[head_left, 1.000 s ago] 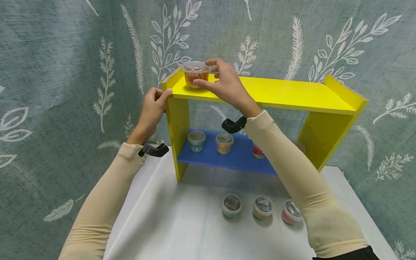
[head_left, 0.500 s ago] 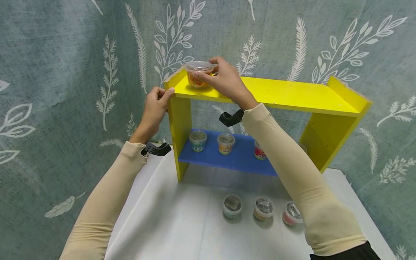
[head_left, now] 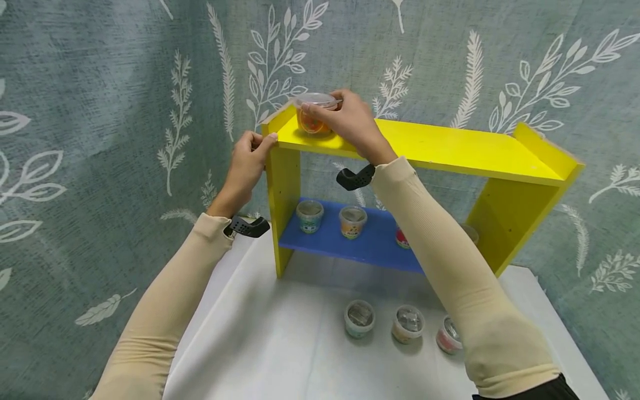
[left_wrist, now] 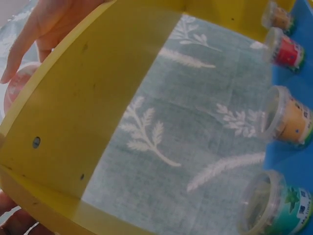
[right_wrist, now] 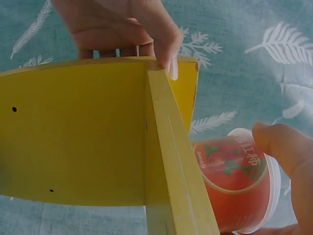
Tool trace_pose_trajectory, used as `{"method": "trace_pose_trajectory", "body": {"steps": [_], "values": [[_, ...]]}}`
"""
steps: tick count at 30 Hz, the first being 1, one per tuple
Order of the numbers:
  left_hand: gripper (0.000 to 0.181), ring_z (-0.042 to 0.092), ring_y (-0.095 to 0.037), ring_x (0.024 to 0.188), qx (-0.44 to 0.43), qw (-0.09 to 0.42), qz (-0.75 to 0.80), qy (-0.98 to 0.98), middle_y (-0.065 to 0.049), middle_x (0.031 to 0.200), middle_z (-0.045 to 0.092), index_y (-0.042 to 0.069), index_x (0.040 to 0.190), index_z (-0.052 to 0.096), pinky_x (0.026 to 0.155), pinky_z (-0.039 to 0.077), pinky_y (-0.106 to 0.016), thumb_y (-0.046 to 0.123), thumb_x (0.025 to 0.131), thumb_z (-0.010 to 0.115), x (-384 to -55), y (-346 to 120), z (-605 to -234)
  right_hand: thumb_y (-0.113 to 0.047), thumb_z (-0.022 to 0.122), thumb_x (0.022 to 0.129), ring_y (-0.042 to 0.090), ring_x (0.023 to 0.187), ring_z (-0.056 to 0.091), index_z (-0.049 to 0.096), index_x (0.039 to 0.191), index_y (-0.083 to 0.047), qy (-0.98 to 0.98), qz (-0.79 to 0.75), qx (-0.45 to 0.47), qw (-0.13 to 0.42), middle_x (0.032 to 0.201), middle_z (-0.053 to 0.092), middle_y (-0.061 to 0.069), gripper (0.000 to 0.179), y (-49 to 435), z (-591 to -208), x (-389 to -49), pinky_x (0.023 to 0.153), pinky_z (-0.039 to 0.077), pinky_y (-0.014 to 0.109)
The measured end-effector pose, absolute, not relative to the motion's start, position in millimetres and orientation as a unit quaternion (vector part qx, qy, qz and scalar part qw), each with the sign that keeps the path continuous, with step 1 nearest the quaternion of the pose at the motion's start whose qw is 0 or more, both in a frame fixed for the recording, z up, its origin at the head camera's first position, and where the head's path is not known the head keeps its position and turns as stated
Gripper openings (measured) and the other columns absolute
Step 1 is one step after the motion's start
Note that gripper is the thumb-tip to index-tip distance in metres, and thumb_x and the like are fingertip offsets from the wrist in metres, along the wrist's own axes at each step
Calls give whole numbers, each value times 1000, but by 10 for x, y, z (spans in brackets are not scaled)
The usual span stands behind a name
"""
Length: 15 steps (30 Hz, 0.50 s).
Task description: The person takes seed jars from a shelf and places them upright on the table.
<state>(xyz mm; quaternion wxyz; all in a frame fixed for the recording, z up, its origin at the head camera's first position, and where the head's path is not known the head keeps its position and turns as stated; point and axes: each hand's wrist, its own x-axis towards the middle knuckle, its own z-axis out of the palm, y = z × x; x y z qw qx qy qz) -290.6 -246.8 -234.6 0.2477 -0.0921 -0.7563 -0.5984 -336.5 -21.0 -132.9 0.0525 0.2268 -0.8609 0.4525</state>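
Observation:
A clear-lidded plastic cup (head_left: pixel 311 121) with orange-red contents stands on the yellow top board (head_left: pixel 450 141) of a small shelf unit, at its left end. My right hand (head_left: pixel 351 123) holds this cup, thumb across its front just under the lid and fingers round the far side. Tomato lettering shows on the cup (right_wrist: pixel 234 171) in the right wrist view. My left hand (head_left: pixel 247 166) grips the unit's upper left corner, its thumb (right_wrist: pixel 168 49) on the board's front edge and the other fingers outside the side panel.
On the blue lower shelf (head_left: pixel 380 253) stand a green-label cup (head_left: pixel 310 216), an orange-label cup (head_left: pixel 353 223) and others partly behind my right sleeve (head_left: pixel 440 239). Several lidded cups, one greenish (head_left: pixel 359 318), sit on the white tabletop (head_left: pixel 260 355). Patterned cloth (head_left: pixel 125 166) hangs behind.
My right hand has closed in on the cup, its thumb sliding up and left across the front. The head view has shifted slightly; my left hand keeps its hold on the corner.

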Motion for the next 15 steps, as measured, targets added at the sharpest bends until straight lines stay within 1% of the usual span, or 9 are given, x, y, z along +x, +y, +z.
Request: {"method": "trace_pose_trajectory", "body": {"steps": [3,5,8,15], "values": [[37,54,-20,86,-91,247,-601,-755,-6,100,54,12,104,51,76,46,-33,48,102,59,-2898,-2468,-2333,-58,75,88,17,102,57,48,147,-11,-851,470,227,53,135,58,4,80,-215,-1318,-3365,83,48,27],[37,55,-20,86,-91,248,-602,-753,-6,101,54,12,104,51,76,47,-33,48,102,60,-2894,-2467,-2327,-58,76,87,18,102,56,49,146,-11,-851,472,225,53,135,57,4,80,-213,-1306,-3361,82,48,27],[37,55,-21,86,-92,248,-602,-754,-6,101,54,13,104,51,76,47,-34,49,102,60,-2902,-2462,-2325,-59,77,86,18,104,55,48,147,-11,-854,468,220,55,136,55,5,83,-200,-1291,-3353,84,47,27],[37,56,-21,88,-86,244,-598,-758,-6,102,55,11,106,51,78,47,-33,47,103,58,-2907,-2461,-2338,-55,79,86,17,107,58,49,147,-10,-840,489,229,45,137,57,5,82,-180,-1305,-3341,88,50,27]]}}
